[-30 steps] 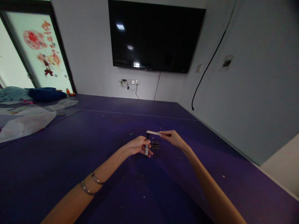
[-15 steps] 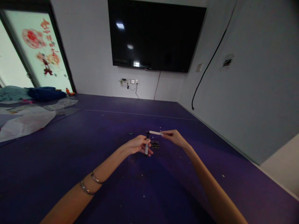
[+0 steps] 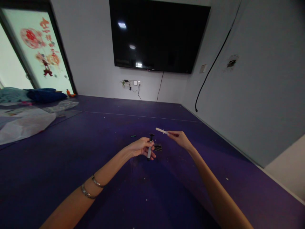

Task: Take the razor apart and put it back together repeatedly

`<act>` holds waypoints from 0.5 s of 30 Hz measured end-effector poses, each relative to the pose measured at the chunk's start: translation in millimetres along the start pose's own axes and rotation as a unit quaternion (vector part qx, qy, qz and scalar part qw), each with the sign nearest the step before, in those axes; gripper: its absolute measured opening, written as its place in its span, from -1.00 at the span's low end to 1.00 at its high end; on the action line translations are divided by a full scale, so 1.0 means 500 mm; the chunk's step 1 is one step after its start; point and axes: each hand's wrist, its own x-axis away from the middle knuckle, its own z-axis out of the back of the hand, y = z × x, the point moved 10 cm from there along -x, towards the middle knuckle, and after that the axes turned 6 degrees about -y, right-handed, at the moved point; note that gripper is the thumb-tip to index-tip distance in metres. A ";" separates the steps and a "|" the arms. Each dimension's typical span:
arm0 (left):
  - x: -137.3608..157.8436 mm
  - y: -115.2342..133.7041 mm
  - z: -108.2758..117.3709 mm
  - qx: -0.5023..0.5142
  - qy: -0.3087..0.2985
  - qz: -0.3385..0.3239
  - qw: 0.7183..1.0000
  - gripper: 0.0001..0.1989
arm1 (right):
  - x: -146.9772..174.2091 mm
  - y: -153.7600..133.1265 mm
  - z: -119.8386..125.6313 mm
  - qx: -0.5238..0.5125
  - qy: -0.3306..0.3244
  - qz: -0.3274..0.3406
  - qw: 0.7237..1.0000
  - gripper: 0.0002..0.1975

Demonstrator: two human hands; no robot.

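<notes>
My left hand (image 3: 143,148) is closed around the pale grey handle of a razor (image 3: 149,152). The razor stands nearly upright, its small black T-shaped head at the top. Between the thumb and fingers of my right hand (image 3: 178,138) is a thin, flat whitish stick (image 3: 161,130), pointing left and slightly up. A gap separates the stick's free tip from the razor head. Just right of my left fingers, a small black case (image 3: 158,147) lies on the purple surface; its contents are too small to make out. A small dark green piece (image 3: 133,136) lies farther left.
Small white bits are scattered over the purple surface (image 3: 107,190). Clear plastic sheeting (image 3: 28,125) and folded blue cloth (image 3: 45,95) lie at the left. A black cable (image 3: 214,63) hangs along the right wall. A television (image 3: 159,35) is mounted ahead, above sockets (image 3: 135,83).
My right hand has drawn the stick away from the razor head, rightward and up, and its tip now tilts upward. The left hand keeps its hold on the razor almost unmoved.
</notes>
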 end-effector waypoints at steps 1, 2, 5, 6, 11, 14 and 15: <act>0.001 0.006 -0.001 -0.009 -0.001 -0.014 1.000 -0.82 | 0.000 0.002 0.003 -0.009 0.004 -0.003 1.000 -0.67; 0.002 0.014 0.000 -0.020 0.002 -0.031 0.999 -0.83 | 0.000 0.004 0.004 -0.017 0.006 -0.006 1.000 -0.64; 0.009 0.041 0.006 -0.055 0.028 -0.087 0.994 -0.85 | 0.000 0.001 0.006 -0.032 0.012 -0.009 0.999 -0.56; 0.012 0.049 0.008 -0.067 0.038 -0.100 0.992 -0.85 | 0.000 -0.001 0.009 -0.032 0.022 -0.008 0.999 -0.54; 0.024 0.081 0.017 -0.121 0.078 -0.130 0.981 -0.87 | 0.004 -0.016 0.032 -0.006 0.097 -0.003 0.995 -0.55; 0.031 0.101 0.023 -0.138 0.089 -0.146 0.976 -0.87 | 0.005 -0.036 0.026 -0.003 0.092 0.010 0.996 -0.59; 0.034 0.108 0.026 -0.144 0.096 -0.150 0.973 -0.88 | 0.006 -0.041 0.022 -0.009 0.091 0.008 0.996 -0.60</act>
